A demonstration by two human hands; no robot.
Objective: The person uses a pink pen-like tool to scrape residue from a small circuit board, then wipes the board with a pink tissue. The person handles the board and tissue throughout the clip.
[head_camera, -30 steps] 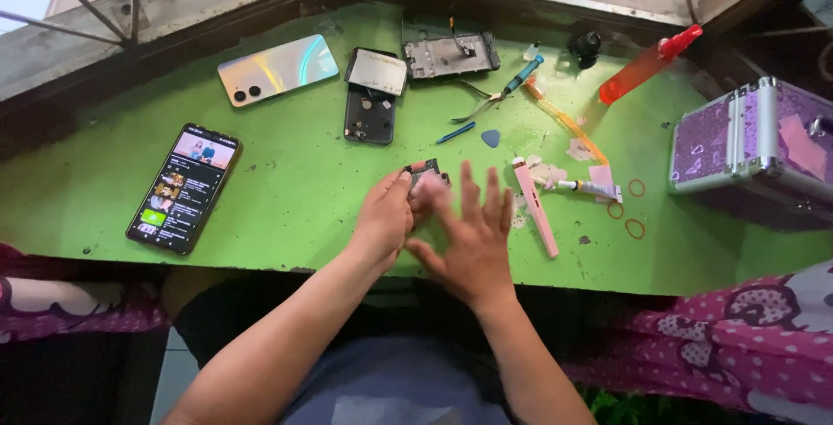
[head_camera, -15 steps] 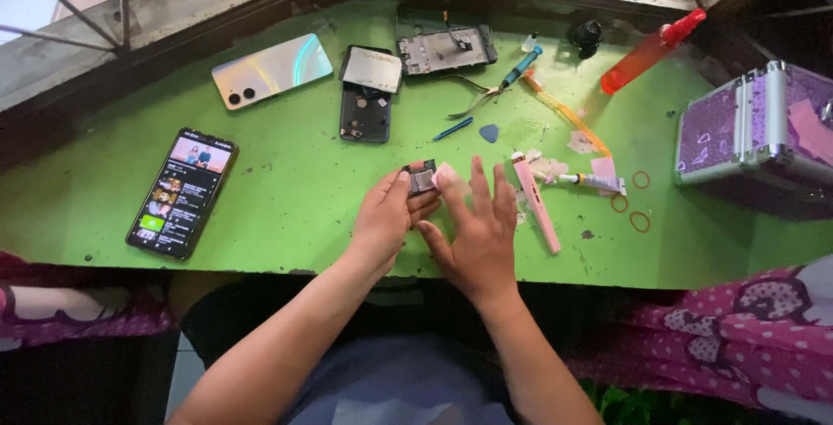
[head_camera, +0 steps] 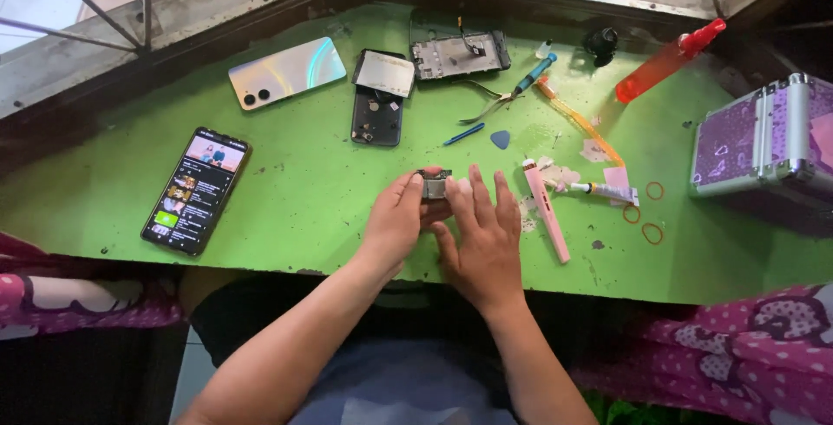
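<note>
Both hands are together at the near middle of the green table (head_camera: 286, 208). The left hand (head_camera: 395, 221) curls around a small dark part (head_camera: 433, 184), its fingers closed on the part's left side and thumb tip on top. The right hand (head_camera: 482, 238) lies flat, fingers spread wide and pressed down just beside the part, index tip touching its right edge. The part sits on the table right between the two hands.

Just right of the right hand lies a pink tool (head_camera: 547, 210), angled, with a small tube (head_camera: 599, 189) and paper scraps beside it. Two red rubber rings (head_camera: 652, 212) lie further right. At the far right stands a purple case (head_camera: 764, 139), shut.

Far from the hands, an opened phone (head_camera: 376, 104) lies with its back panel lifted. Left of it is a pale phone (head_camera: 286, 72), cameras up. A stripped frame (head_camera: 460, 54) sits at the far edge. Cutters (head_camera: 508, 95) with blue grips lie near it, with a blue pick (head_camera: 501, 139) and a blue pen-like tool (head_camera: 464, 134) nearer. A red bottle (head_camera: 668, 61) lies tilted, far right. Down left, a black phone (head_camera: 197, 189) has its screen lit.
</note>
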